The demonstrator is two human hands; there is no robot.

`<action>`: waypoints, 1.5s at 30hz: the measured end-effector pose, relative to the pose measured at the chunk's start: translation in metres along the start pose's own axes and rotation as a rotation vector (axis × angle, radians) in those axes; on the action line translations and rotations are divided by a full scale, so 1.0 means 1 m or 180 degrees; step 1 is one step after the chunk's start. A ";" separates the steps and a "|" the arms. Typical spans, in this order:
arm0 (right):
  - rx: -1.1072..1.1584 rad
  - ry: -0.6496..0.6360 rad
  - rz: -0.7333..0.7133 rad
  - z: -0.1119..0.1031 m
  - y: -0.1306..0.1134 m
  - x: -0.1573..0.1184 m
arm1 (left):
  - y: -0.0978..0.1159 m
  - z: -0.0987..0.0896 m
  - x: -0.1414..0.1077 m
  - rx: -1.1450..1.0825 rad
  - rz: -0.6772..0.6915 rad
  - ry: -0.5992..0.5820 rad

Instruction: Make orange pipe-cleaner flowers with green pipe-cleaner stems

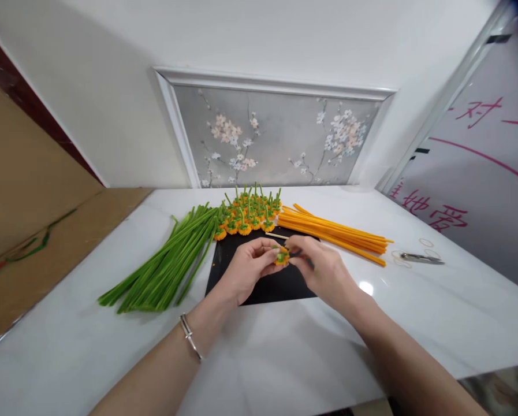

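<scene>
Between my two hands is a small pipe-cleaner pumpkin [282, 257], orange with a green top. My left hand [253, 264] pinches it from the left, thumb and fingers closed on it. The fingertips of my right hand [321, 264] are closed at its right edge. Both hands are above a black mat [267, 290]. A thin pale stick [276, 235] lies just behind my fingers. Further back stand several finished pumpkins [244, 228] of the same kind, orange below with upright green stems.
A bundle of green pipe cleaners [163, 263] lies on the left of the white table [284, 358]. Orange pipe cleaners [336, 228] lie to the right, with scissors [421, 259] and rubber bands [426, 242] beyond. Cardboard [37, 231] stands at left, a whiteboard [475, 156] at right.
</scene>
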State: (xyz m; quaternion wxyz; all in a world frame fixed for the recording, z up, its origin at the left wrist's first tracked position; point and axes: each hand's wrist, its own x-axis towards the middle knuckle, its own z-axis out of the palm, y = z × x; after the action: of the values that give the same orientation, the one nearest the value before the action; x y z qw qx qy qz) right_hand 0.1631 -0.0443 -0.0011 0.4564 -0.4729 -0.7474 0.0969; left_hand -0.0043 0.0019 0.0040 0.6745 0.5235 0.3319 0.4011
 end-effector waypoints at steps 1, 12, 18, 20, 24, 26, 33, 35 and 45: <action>0.0327 0.0127 0.0343 -0.001 0.001 0.001 | -0.001 0.000 0.000 0.0128 0.0288 0.0076; 0.1890 -0.0249 0.1787 0.002 -0.011 0.008 | -0.008 0.001 -0.001 0.2072 0.2408 0.0458; 0.0203 0.0092 0.0804 0.010 -0.003 0.000 | -0.011 0.002 -0.001 0.1915 0.1787 0.0226; -0.0569 0.0074 0.0230 0.008 -0.003 -0.001 | -0.011 0.003 0.000 0.1565 0.1386 0.0135; -0.1652 -0.0395 -0.0403 0.002 -0.007 -0.002 | -0.009 0.006 0.000 0.0986 0.0811 -0.0087; -0.1825 -0.0611 -0.0456 0.000 -0.007 -0.001 | -0.006 0.006 0.000 0.0822 0.0553 -0.0214; -0.0047 -0.0011 0.0524 -0.009 0.002 0.005 | -0.002 -0.001 0.000 0.0118 0.0187 -0.0170; 0.0595 0.0086 0.0945 -0.011 0.002 0.006 | -0.001 -0.002 0.000 -0.0038 0.0211 -0.0126; 0.0821 0.0025 0.1025 0.000 -0.003 0.003 | 0.001 0.003 -0.002 0.0175 0.0271 -0.0308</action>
State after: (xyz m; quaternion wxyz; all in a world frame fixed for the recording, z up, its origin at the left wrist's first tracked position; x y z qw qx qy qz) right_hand 0.1608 -0.0433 0.0022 0.4947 -0.5243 -0.6419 0.2617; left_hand -0.0030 -0.0012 0.0055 0.6574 0.5743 0.2873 0.3944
